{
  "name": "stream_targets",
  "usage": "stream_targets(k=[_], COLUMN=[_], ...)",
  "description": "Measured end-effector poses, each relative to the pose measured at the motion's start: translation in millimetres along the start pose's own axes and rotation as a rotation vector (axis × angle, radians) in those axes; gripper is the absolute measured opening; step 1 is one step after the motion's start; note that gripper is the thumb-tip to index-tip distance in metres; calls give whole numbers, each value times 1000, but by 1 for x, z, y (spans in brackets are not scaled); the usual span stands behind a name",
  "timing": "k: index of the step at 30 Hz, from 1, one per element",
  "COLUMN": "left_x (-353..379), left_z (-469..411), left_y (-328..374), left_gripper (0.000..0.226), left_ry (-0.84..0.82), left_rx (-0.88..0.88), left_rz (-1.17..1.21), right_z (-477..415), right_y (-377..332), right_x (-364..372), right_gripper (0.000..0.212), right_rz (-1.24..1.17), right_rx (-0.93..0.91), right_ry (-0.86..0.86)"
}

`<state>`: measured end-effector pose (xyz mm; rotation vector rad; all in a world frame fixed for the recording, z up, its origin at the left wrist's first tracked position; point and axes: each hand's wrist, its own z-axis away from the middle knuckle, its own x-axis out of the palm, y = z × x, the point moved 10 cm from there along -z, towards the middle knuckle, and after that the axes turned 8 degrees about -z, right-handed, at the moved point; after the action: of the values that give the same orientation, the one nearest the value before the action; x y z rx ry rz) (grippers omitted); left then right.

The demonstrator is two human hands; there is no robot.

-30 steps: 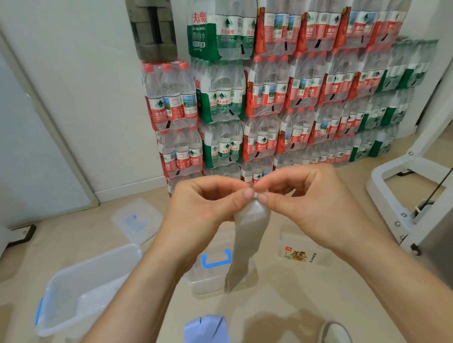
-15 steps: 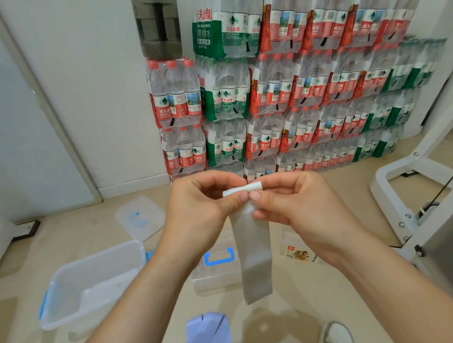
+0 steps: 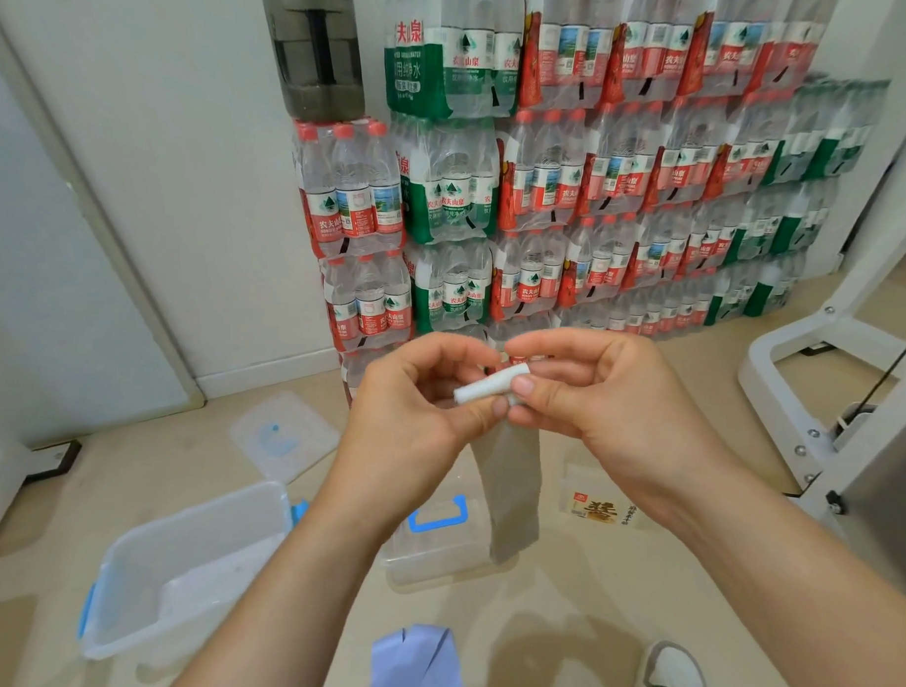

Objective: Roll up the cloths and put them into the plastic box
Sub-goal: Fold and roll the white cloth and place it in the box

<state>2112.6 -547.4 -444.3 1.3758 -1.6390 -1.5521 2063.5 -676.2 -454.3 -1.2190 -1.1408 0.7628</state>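
In the head view, the left hand [image 3: 412, 408] and the right hand [image 3: 608, 400] are pinching the rolled white top of a thin grey cloth [image 3: 510, 479] between thumbs and fingertips, in the air above the floor. The free strip is hanging limp. It is looking soft and light, and likely to unroll easily, so gripping the roll near both ends seems safest. The clear plastic box [image 3: 139, 589] is standing open at the lower left.

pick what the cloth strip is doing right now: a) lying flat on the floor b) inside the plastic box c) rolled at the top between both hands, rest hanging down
c: the left hand and right hand pinch the rolled top of the cloth, whose tail hangs free.
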Motion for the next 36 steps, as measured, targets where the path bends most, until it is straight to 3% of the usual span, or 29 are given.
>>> stream_targets(k=[3, 8, 16, 21, 30, 36], left_x=[5, -1, -10, -6, 3, -6], left_z=[1, -1, 1, -1, 1, 0], left_y=[-4, -2, -1, -3, -8, -7], left_gripper=[28, 11, 16, 20, 20, 14], left_ry=[-47, 18, 87, 69, -25, 37], left_rx=[-48, -49, -51, -47, -126, -104], left_rz=[24, -6, 96, 86, 86, 157], right_z=[0, -1, -3, -2, -3, -1], right_y=[-5, -4, 8, 1, -11, -2], right_x=[-6, -4, 2, 2, -9, 2], right_gripper=[22, 16, 29, 10, 18, 27], right_rz=[-11, 54, -56, -35, -16, -91], right_rx=[-26, -46, 88, 22, -74, 15], right_ry=[25, 21, -94, -77, -14, -122])
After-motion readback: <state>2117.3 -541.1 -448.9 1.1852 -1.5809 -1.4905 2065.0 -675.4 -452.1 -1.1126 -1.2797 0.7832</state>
